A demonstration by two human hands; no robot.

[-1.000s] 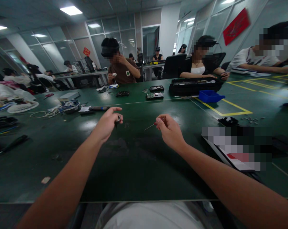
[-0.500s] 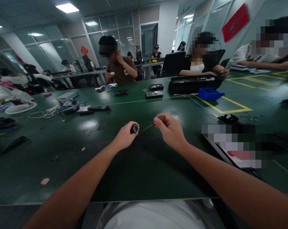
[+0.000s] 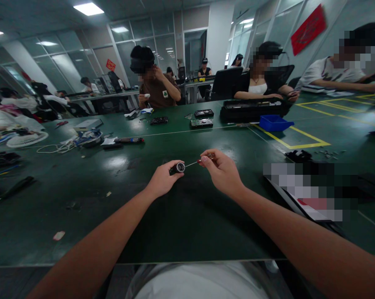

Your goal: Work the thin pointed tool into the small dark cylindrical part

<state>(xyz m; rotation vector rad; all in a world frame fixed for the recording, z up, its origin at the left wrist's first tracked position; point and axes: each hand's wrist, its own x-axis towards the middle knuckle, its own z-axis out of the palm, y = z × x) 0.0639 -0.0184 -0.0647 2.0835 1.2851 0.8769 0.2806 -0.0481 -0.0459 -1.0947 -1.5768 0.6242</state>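
Note:
A dark cylindrical part [image 3: 180,167] with a silvery ring at its open end sits in my left hand [image 3: 163,178], whose fingers are wrapped round it. That end faces right and towards me. My right hand [image 3: 222,169] is closed on a small screwdriver [image 3: 201,160] with a reddish handle. Its thin metal shaft points left, and the tip is at the rim of the cylinder's end; whether it is inside or only touching, I cannot tell. Both hands are held above the green table [image 3: 162,236].
Hard-drive-like units [image 3: 201,123] and a blue bin [image 3: 274,123] lie farther back, near a long black device [image 3: 252,110]. On the left are a pen-shaped tool [image 3: 130,140], cables [image 3: 61,147] and a dark-handled tool [image 3: 18,187]. Small screws [image 3: 329,155] lie at the right. Several people sit around.
The screwdriver tip has come to the cylinder's end, where a gap showed before. My left hand has shifted slightly right, and the cylinder's end now faces more towards me.

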